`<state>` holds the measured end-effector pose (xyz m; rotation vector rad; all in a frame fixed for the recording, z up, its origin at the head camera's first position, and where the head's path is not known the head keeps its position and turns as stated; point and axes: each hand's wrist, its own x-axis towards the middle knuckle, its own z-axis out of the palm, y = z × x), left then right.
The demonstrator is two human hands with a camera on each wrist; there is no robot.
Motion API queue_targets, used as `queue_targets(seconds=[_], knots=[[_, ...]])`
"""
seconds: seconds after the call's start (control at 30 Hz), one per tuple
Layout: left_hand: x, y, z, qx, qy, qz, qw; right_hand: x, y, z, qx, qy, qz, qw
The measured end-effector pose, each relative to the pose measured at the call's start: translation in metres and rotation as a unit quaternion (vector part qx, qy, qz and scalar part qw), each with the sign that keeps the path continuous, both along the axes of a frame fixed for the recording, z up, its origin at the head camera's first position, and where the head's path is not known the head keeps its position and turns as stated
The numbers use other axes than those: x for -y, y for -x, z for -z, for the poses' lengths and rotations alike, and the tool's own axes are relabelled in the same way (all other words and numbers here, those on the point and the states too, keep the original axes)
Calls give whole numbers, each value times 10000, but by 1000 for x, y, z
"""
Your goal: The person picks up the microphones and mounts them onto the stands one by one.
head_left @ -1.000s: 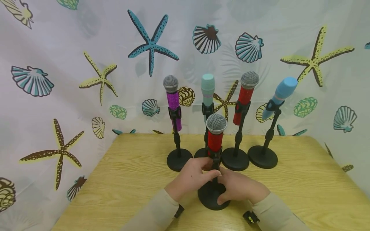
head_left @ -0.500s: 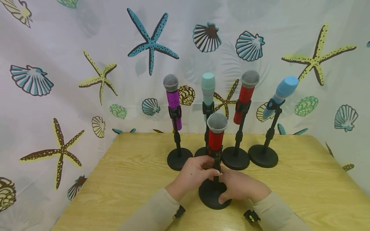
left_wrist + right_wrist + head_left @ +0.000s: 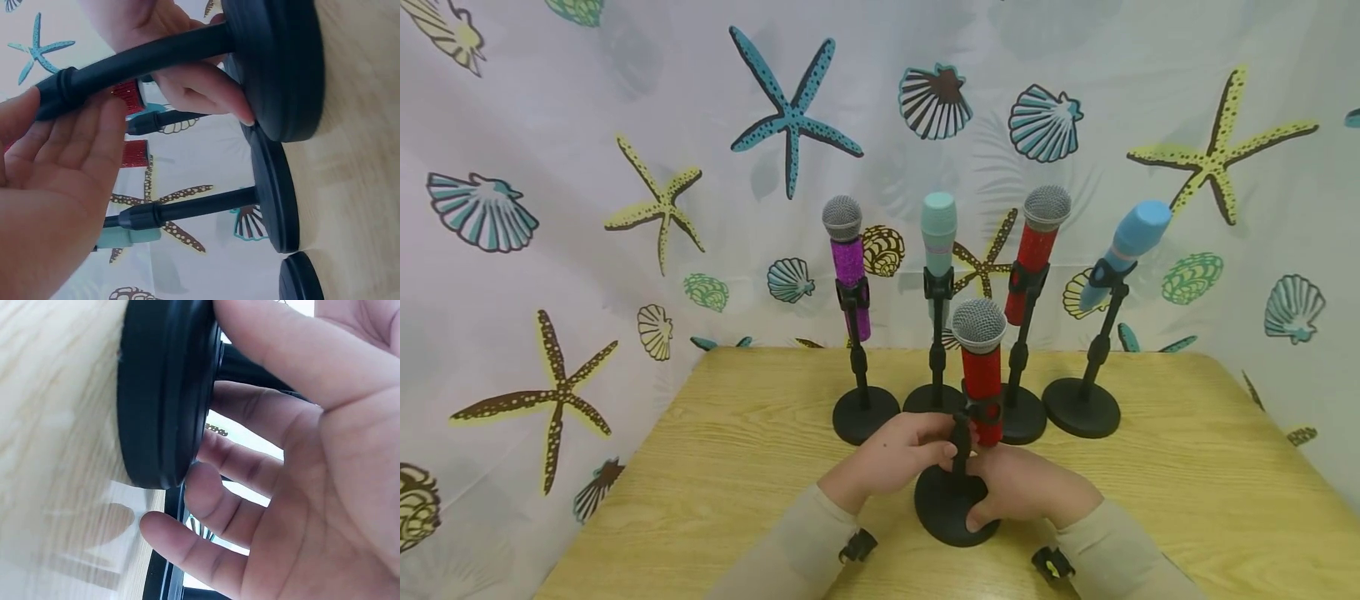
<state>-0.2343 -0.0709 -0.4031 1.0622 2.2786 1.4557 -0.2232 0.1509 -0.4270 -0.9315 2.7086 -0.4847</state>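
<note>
A red microphone [image 3: 982, 371] with a silver mesh head sits in the clip of a black microphone stand [image 3: 953, 512] at the front middle of the table. Its lower end hangs to the right of the post. My left hand [image 3: 898, 454] grips the collar [image 3: 59, 90] on the post, thumb on one side and fingers on the other. Low on the same stand is my right hand [image 3: 1026, 483]. Its thumb presses the top of the round base [image 3: 165, 394], while its fingers curl behind the post, partly hidden in the head view.
Behind stand a purple microphone [image 3: 850, 265], a mint one [image 3: 938, 229], another red one [image 3: 1037, 246] and a blue one [image 3: 1137, 233], each on a black stand. A patterned curtain [image 3: 865, 75] hangs behind the wooden table [image 3: 737, 433].
The front microphone and its clip have swung to the right, so the lower end shows beside the post. My left hand has shifted slightly left. My right hand stays at the base.
</note>
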Motion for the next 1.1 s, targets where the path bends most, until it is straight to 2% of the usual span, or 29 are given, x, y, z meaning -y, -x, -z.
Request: queue_targets(seconds=[0.17, 0.27, 0.43, 0.6, 0.67, 0.73, 0.87, 0.93, 1.0, 1.1], knots=[[-2, -1, 2, 159, -206, -423, 9988, -2, 1, -1, 47, 110, -66, 9999], [-4, -2, 3, 266, -258, -495, 9981, -4, 4, -3, 90, 218, -46, 9997], [-2, 0, 4, 285, -87, -198, 9994, -8, 7, -5, -60, 348, -253, 9991], [1, 4, 5, 49, 39, 162, 9998, -7, 7, -3, -184, 381, -319, 9986], [0, 4, 6, 0, -26, 114, 9999, -7, 7, -3, -213, 394, -316, 9985], [0, 3, 6, 14, -64, -69, 10000, -6, 6, -2, -229, 399, -314, 9984], [-3, 0, 6, 213, -78, -404, 9989, -6, 6, -2, -214, 390, -323, 9985], [-2, 0, 5, 303, -68, -311, 9990, -6, 6, -2, -231, 357, -335, 9985], [-1, 1, 5, 390, -117, -31, 9992, -6, 5, -2, -205, 315, -315, 9988], [1, 2, 4, 329, -140, 285, 9990, -6, 6, -2, -235, 250, -283, 9990]])
